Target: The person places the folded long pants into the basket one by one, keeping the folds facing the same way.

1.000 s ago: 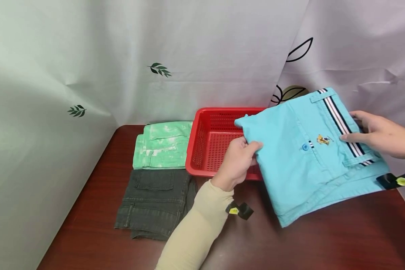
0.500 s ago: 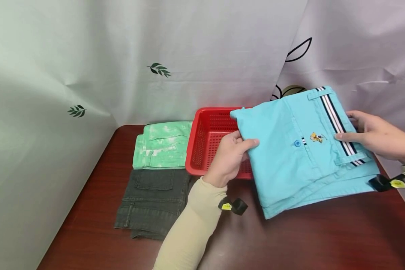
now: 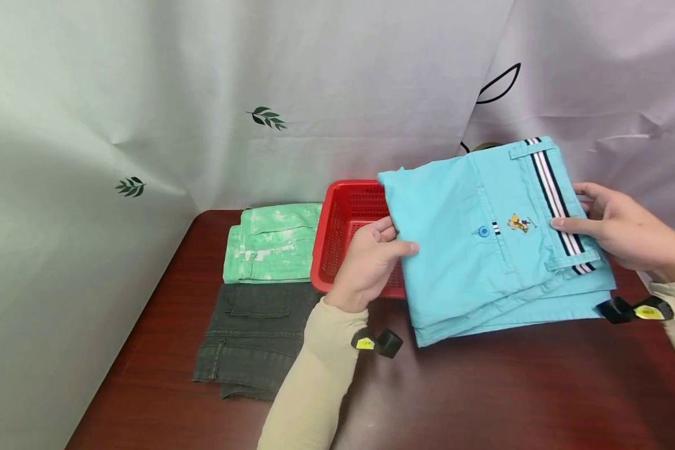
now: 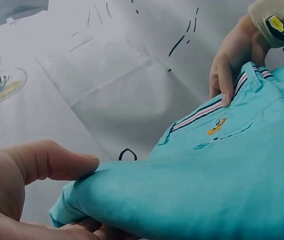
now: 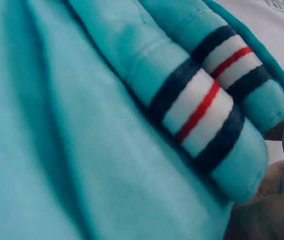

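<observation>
Head view: blue trousers (image 3: 450, 250), folded, held above the surface (image 3: 484, 387), partly in front of the red basket (image 3: 332, 250). Left hand (image 3: 365, 262) pinches one edge; right hand (image 3: 624, 225) pinches the waistband (image 3: 550, 187). Risk: lower layers, seemingly unsupported mid-span, could sag open.

Left wrist view: thumb (image 4: 61, 160) above, fingers (image 4: 81, 231) below; shallow hold, might slip.

Right wrist view: striped folds (image 5: 197, 115), layers liable to slide if grip loosens; grip mostly hidden.

The blue pants (image 3: 450, 262) are smooth, matt cloth, their button (image 3: 484, 232) plastic-looking. The basket (image 3: 329, 244) is glossy plastic. The black pants (image 3: 259, 328) look like matt denim, the green pants (image 3: 278, 247) matt cloth. The worktop (image 3: 484, 387) shows polished wood grain; the wall sheet (image 3: 343, 94) has a faint sheen.
</observation>
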The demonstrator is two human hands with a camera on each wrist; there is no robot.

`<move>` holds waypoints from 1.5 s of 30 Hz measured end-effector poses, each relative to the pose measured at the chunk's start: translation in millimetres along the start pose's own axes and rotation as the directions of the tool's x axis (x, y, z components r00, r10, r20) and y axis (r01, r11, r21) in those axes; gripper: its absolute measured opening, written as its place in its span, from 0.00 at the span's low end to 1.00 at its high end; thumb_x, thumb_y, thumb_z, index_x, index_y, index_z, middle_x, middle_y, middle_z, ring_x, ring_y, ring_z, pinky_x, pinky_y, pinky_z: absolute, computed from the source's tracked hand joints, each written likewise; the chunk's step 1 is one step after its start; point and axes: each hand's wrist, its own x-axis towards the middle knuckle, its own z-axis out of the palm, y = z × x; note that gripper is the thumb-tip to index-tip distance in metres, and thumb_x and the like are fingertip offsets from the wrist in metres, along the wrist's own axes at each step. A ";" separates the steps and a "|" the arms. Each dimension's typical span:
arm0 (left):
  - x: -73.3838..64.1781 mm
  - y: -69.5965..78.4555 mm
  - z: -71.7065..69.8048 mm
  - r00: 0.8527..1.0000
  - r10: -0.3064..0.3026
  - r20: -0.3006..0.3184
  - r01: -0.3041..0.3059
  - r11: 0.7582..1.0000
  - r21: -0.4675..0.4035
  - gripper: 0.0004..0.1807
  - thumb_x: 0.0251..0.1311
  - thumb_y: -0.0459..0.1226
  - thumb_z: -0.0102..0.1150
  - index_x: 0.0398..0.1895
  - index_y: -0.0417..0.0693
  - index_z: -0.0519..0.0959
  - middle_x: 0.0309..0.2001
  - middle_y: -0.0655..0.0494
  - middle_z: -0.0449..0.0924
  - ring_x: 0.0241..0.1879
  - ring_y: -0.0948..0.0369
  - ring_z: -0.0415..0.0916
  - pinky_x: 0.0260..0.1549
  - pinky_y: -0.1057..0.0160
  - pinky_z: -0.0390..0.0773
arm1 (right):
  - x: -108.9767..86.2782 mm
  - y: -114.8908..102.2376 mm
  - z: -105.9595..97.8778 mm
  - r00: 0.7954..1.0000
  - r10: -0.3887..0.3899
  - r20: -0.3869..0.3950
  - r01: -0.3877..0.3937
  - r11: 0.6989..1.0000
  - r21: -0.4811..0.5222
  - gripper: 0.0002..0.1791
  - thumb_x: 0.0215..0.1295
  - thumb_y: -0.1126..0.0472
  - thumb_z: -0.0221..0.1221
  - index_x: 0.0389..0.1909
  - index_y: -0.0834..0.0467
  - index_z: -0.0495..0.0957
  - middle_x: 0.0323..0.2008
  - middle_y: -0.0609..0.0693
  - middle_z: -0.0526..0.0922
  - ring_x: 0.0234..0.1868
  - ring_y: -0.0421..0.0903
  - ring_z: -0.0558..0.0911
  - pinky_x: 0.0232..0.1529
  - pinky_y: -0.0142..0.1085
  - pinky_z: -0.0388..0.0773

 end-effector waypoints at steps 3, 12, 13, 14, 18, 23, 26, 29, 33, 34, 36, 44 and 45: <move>-0.4 0.3 -3.1 1.000 0.019 0.004 -0.019 1.000 -0.014 0.33 0.59 0.21 0.58 0.70 0.32 0.66 0.61 0.42 0.76 0.61 0.50 0.75 0.58 0.56 0.77 | 0.8 1.2 3.4 1.000 0.001 0.006 -0.001 0.997 0.074 0.39 0.76 0.54 0.56 0.74 0.63 0.45 0.35 0.37 0.84 0.33 0.45 0.87 0.31 0.45 0.85; 0.6 -1.1 -9.5 0.997 0.031 -0.064 -0.030 0.999 0.016 0.30 0.59 0.26 0.62 0.67 0.32 0.71 0.59 0.43 0.78 0.57 0.51 0.77 0.57 0.57 0.78 | 3.7 5.5 10.9 0.999 -0.012 -0.034 0.019 0.980 0.198 0.27 0.75 0.60 0.57 0.68 0.48 0.57 0.34 0.37 0.82 0.32 0.41 0.86 0.30 0.42 0.85; 0.9 -1.2 -10.3 0.997 0.033 -0.076 -0.031 0.999 0.026 0.30 0.59 0.26 0.62 0.67 0.33 0.72 0.59 0.44 0.78 0.57 0.51 0.77 0.57 0.57 0.78 | 3.6 5.6 11.8 0.999 -0.017 -0.039 0.025 0.975 0.220 0.25 0.75 0.61 0.57 0.65 0.45 0.58 0.34 0.37 0.82 0.32 0.41 0.87 0.30 0.41 0.85; 1.4 -1.4 -11.1 0.996 0.037 -0.085 -0.035 0.999 0.032 0.30 0.59 0.27 0.62 0.67 0.34 0.72 0.59 0.44 0.78 0.57 0.50 0.77 0.57 0.57 0.78 | 3.3 5.5 13.0 0.999 -0.023 -0.046 0.033 0.971 0.236 0.24 0.74 0.62 0.57 0.63 0.43 0.60 0.34 0.37 0.82 0.32 0.42 0.87 0.30 0.41 0.85; 3.3 -1.8 -14.6 0.991 0.064 -0.119 -0.054 0.995 0.084 0.31 0.58 0.28 0.63 0.68 0.36 0.72 0.60 0.46 0.76 0.58 0.51 0.75 0.57 0.57 0.78 | 0.6 2.9 18.2 0.996 -0.048 -0.077 0.067 0.960 0.273 0.23 0.74 0.64 0.57 0.60 0.40 0.62 0.34 0.37 0.84 0.30 0.42 0.87 0.28 0.41 0.85; 4.5 0.3 -17.4 0.982 0.101 -0.159 -0.075 0.984 0.161 0.31 0.58 0.28 0.63 0.67 0.38 0.73 0.59 0.47 0.76 0.57 0.50 0.76 0.56 0.55 0.78 | -2.0 0.3 23.4 0.992 -0.083 -0.095 0.113 0.915 0.388 0.24 0.72 0.68 0.57 0.61 0.45 0.64 0.35 0.40 0.87 0.29 0.44 0.88 0.27 0.39 0.85; 5.9 2.4 -17.9 0.976 0.120 -0.181 -0.080 0.974 0.211 0.30 0.59 0.27 0.62 0.67 0.39 0.73 0.59 0.46 0.77 0.55 0.51 0.78 0.56 0.55 0.79 | -1.1 0.5 25.6 0.992 -0.087 -0.086 0.119 0.853 0.509 0.24 0.71 0.71 0.57 0.61 0.48 0.65 0.36 0.44 0.88 0.28 0.45 0.88 0.26 0.39 0.84; 6.8 5.2 -18.8 0.973 0.138 -0.184 -0.086 0.961 0.265 0.30 0.59 0.26 0.63 0.68 0.39 0.73 0.59 0.46 0.78 0.54 0.51 0.80 0.55 0.55 0.79 | 0.8 0.5 28.1 0.993 -0.086 -0.077 0.114 0.807 0.579 0.24 0.71 0.72 0.57 0.61 0.50 0.65 0.35 0.46 0.88 0.28 0.45 0.88 0.25 0.40 0.84; 7.1 9.0 -20.7 0.970 0.159 -0.182 -0.093 0.941 0.325 0.32 0.58 0.27 0.63 0.69 0.41 0.72 0.59 0.48 0.77 0.54 0.52 0.80 0.53 0.54 0.80 | 2.4 -0.7 30.6 0.994 -0.091 -0.056 0.106 0.780 0.616 0.25 0.71 0.72 0.57 0.63 0.50 0.63 0.36 0.48 0.89 0.30 0.46 0.88 0.27 0.40 0.85; 7.1 9.9 -21.4 0.970 0.163 -0.181 -0.095 0.938 0.334 0.32 0.58 0.27 0.63 0.69 0.42 0.72 0.59 0.48 0.77 0.54 0.52 0.80 0.53 0.55 0.80 | 2.5 -1.2 30.9 0.995 -0.090 -0.049 0.101 0.776 0.623 0.26 0.71 0.72 0.56 0.64 0.50 0.63 0.36 0.48 0.89 0.30 0.46 0.88 0.28 0.40 0.85; 7.2 11.4 -22.9 0.968 0.172 -0.184 -0.097 0.929 0.358 0.32 0.58 0.28 0.63 0.69 0.43 0.72 0.58 0.48 0.77 0.52 0.52 0.80 0.53 0.55 0.81 | 2.7 -2.7 31.8 0.995 -0.090 -0.038 0.094 0.767 0.635 0.27 0.72 0.72 0.56 0.65 0.50 0.61 0.37 0.49 0.89 0.31 0.47 0.89 0.29 0.40 0.85; 9.7 19.1 -25.2 0.959 0.190 -0.208 -0.086 0.901 0.426 0.31 0.61 0.29 0.60 0.71 0.45 0.71 0.58 0.49 0.77 0.51 0.52 0.80 0.52 0.54 0.81 | 6.7 -11.4 37.5 0.994 -0.107 -0.028 0.097 0.714 0.693 0.28 0.72 0.72 0.55 0.67 0.52 0.59 0.36 0.49 0.89 0.32 0.46 0.89 0.30 0.38 0.85; 9.9 20.1 -25.3 0.958 0.189 -0.215 -0.080 0.899 0.431 0.31 0.62 0.29 0.60 0.71 0.45 0.71 0.58 0.49 0.76 0.51 0.52 0.80 0.52 0.54 0.81 | 7.4 -12.0 38.3 0.993 -0.113 -0.024 0.097 0.703 0.705 0.28 0.72 0.72 0.55 0.67 0.52 0.59 0.36 0.49 0.89 0.32 0.46 0.89 0.30 0.38 0.85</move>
